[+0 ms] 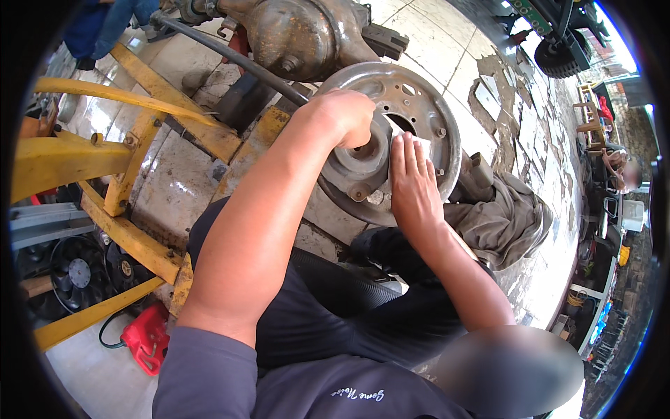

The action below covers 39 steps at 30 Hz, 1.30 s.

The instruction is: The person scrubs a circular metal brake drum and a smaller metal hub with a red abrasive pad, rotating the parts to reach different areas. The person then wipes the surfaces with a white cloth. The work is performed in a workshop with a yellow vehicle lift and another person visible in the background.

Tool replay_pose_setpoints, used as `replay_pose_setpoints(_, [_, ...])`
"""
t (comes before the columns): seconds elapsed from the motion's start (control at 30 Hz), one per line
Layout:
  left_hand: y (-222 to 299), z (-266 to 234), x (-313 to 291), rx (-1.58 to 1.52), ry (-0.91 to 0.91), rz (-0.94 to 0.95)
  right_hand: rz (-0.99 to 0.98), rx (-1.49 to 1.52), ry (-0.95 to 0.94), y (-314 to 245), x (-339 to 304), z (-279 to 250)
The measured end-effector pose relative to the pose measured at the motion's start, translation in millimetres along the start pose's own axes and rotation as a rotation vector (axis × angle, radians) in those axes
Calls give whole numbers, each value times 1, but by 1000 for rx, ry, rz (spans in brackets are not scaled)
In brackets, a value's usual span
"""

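A: While the right hand (413, 183) lies flat, fingers straight and together, it presses a small pale sheet, seemingly abrasive paper (417, 143), against the face of the round metal backing plate (426, 112). The left hand (345, 115) is curled shut around the central hub (363, 157), apparently as a brace.

B: Noted. Plate position?

A: Upright on the end of the rusty axle housing (300, 31), directly in front of the person's knees. It does not lie on the floor. Bolt holes and studs ring the face.

B: Judgement on technique?

A: Keep the palm flat so that pressure spreads evenly; fingertip pressure alone would likely gouge stripes. Work in short arcs around the hub, staying clear of the studs, which could tear the sheet. The left grip should hold firm to damp any wobble.

B: Surroundings?

A: A grey rag (506, 216) is heaped just right of the plate, touching its lower edge as far as I can tell; handy for wiping dust. A black hose (230, 56) crosses behind the left forearm. The yellow steel frame (139, 140) stands to the left, with a red canister (148, 339) and a black fan (77, 272) on the floor below it. Broken tiles (516, 119) lie beyond the plate.
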<state>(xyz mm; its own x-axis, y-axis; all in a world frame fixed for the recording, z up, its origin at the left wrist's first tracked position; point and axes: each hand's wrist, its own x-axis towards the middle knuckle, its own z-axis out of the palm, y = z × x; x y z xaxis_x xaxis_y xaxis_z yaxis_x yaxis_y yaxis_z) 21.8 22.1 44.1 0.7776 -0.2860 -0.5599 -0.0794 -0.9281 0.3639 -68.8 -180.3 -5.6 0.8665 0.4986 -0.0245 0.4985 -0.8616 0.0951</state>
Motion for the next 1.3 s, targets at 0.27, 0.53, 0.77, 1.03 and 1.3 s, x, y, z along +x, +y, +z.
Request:
replay_pose_setpoints(0.27, [1,-3,-3,-2,-6,-11,3,2,9,-1,7,-1])
replay_pose_setpoints(0.53, [0,-1,-2,9,2,3,46,-2,8,-1,12,1])
replay_pose_setpoints(0.77, [-4,3,5,8,9,-14,28,-41,64,9,21,9])
replay_pose_setpoints(1.03, [-6,0,1,-25,-13,-10,-10,4,9,7,13,-9])
replay_pose_setpoints(1.3, [-8,3,9,16,26,18,19,56,81,20,25,4])
